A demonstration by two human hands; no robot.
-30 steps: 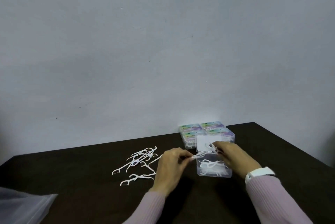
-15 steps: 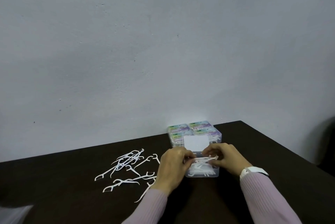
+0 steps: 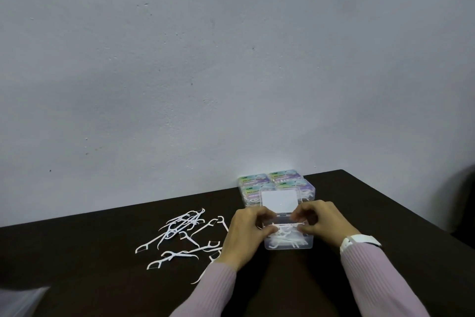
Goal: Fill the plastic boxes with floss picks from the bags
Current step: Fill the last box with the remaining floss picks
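Note:
A clear plastic box (image 3: 289, 244) sits open on the dark table, its lid (image 3: 279, 201) standing up behind it, with several white floss picks inside. My left hand (image 3: 245, 233) and my right hand (image 3: 322, 224) meet over the box and pinch a small bunch of floss picks (image 3: 284, 227) between them, low in the opening. Loose floss picks (image 3: 183, 233) lie scattered on the table to the left of my left hand.
Several closed, labelled boxes (image 3: 276, 183) are stacked against the wall right behind the open box. A corner of a clear plastic bag (image 3: 20, 301) shows at the bottom left. The table's right edge (image 3: 401, 216) runs diagonally; a dark shape lies beyond it.
Both hands have come closer together and lowered the bunch of picks from above the box down into its opening. The camera view has shifted slightly.

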